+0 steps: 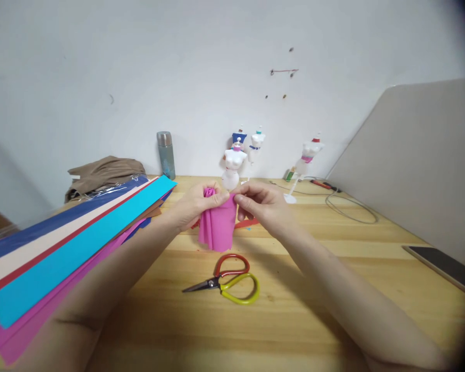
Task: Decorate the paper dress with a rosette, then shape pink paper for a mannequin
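Note:
A piece of pink crepe paper (220,227) hangs in loose folds from my two hands, in front of a small white dress form (235,160) with a pink band at its neck. My left hand (197,204) is closed on the gathered upper left of the paper, thumb along its top edge. At the upper right corner, the thumb and fingertips of my right hand (261,204) pinch the same paper. Whether the paper touches the dress form behind it I cannot tell. Scissors (217,281) with one red and one yellow handle lie on the table below the paper.
Coloured crepe paper strips (85,237) are piled at the left, by a brown cloth (108,173) and a flask (166,155). More dress forms stand behind, one (312,152) at the right. A cable (349,212) and a phone (445,268) lie on the right.

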The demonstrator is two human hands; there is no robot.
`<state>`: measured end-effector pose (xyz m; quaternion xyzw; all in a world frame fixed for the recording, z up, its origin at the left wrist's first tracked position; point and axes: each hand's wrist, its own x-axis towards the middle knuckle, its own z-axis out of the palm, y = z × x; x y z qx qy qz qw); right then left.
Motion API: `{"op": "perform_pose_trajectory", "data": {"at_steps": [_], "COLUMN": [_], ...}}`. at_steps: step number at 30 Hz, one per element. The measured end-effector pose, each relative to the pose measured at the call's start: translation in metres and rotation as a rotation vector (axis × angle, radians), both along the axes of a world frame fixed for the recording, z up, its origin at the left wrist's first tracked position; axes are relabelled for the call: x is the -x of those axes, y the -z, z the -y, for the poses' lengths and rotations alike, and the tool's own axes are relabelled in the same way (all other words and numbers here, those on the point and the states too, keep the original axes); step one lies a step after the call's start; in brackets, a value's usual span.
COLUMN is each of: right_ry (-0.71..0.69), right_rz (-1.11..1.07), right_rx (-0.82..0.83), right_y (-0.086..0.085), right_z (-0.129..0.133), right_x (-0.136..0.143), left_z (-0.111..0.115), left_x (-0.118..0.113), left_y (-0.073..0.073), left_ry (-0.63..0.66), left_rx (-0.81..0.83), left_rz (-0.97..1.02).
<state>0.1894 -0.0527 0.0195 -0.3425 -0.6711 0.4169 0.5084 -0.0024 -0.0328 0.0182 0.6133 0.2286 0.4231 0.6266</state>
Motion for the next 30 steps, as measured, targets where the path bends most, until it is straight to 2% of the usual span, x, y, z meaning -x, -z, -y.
{"op": "perform_pose_trajectory", "data": {"at_steps": [3,7,12,15,20,26,30], "right_ry": [-0.006,0.024,0.132,0.200,0.222,0.211,0.234], "right_rz": [-0.002,-0.012,-0.062,-0.053,-0.032,-0.051,-0.048], "right_rx": [0.008,0.006,-0.048,-0.049,-0.026,-0.009,-0.036], "right_y": [0.001,-0.002,-0.009,-0.009,-0.004,-0.004,-0.008], "right_z": [0.000,0.001,-0.002,-0.008,-0.017,-0.016,-0.020], "right_x": [0.001,-0.001,-0.011,-0.017,-0.019,-0.013,-0.011], "left_z": [-0.003,-0.008,-0.020,-0.030,-0.043,-0.052,-0.072], "left_x": [0.001,0.007,0.021,0.029,0.046,0.067,0.074], "left_y": [0.005,0.003,-0.001,0.001,0.002,-0.001,-0.008], "left_ry": [0.060,0.073,0.083,0.017,-0.144,-0.143,-0.143], "left_rx": [0.064,0.071,0.114,0.125,0.161,0.151,0.113], "left_rz": [0.015,-0.007,-0.090,-0.100,-0.048,-0.106,-0.088]}}
